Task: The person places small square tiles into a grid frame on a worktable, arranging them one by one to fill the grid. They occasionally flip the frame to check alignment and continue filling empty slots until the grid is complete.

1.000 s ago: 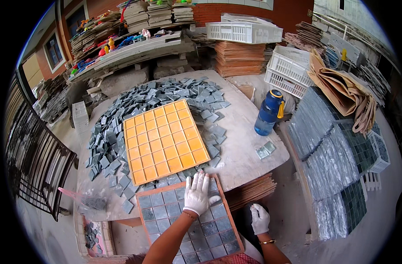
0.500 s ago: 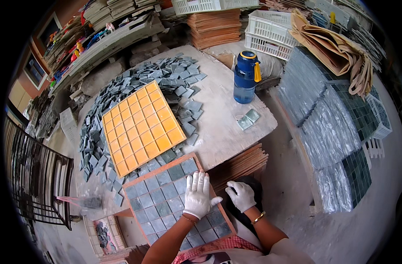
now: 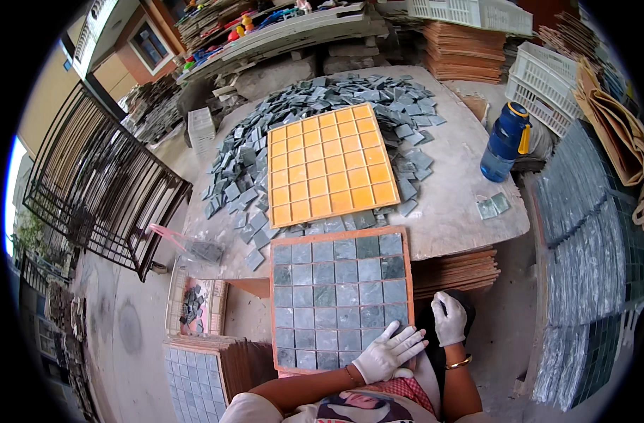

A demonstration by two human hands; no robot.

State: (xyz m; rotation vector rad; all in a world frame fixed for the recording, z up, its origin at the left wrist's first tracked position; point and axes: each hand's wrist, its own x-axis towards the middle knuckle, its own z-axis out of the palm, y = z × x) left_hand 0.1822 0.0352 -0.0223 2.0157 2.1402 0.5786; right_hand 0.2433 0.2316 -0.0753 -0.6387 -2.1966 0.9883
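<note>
A square board of grey-green stone tiles (image 3: 336, 285), set in rows inside a reddish-brown rim, leans between my body and the work table. My left hand (image 3: 388, 354), in a white glove, lies over the board's lower right corner with fingers spread. Right of the board, my right hand (image 3: 449, 319), gloved too, is raised with its fingers curled in; anything inside them is hidden. Beyond the board, a yellow grid tray (image 3: 332, 166) with square pockets rests on a heap of loose tiles (image 3: 237, 158).
Two loose tiles (image 3: 492, 206) and a blue water bottle (image 3: 504, 144) stand at the table's right (image 3: 449, 190). Plastic-wrapped tile stacks (image 3: 583, 261) line the right side. Brown boards (image 3: 459, 271) are stacked under the table edge. Tiled boards (image 3: 195, 374) stand lower left.
My left hand has slid from the board's upper right down to its lower right corner. The view has turned left, and the board appears straighter. My right hand stays curled.
</note>
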